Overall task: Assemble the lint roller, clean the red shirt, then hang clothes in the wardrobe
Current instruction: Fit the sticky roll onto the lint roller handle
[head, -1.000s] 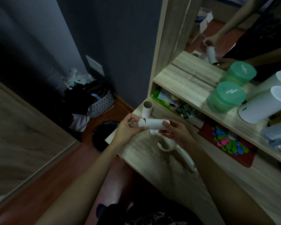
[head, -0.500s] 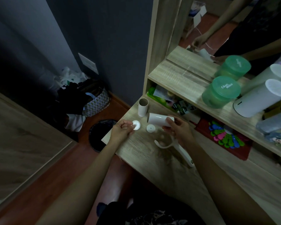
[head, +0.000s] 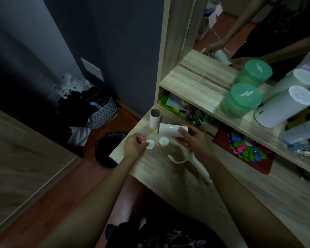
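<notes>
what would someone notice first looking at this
The right hand grips a white roll just above the wooden desk, while the left hand pinches a round white cap on it. A green jar stands on the shelf at right.

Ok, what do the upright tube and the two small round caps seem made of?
Upright tube: likely cardboard, matte white outside, brownish inner wall. Left cap, pinched by the left hand, and right cap: probably moulded plastic, smooth even white, crisp round edges; too dim to be sure.
</notes>
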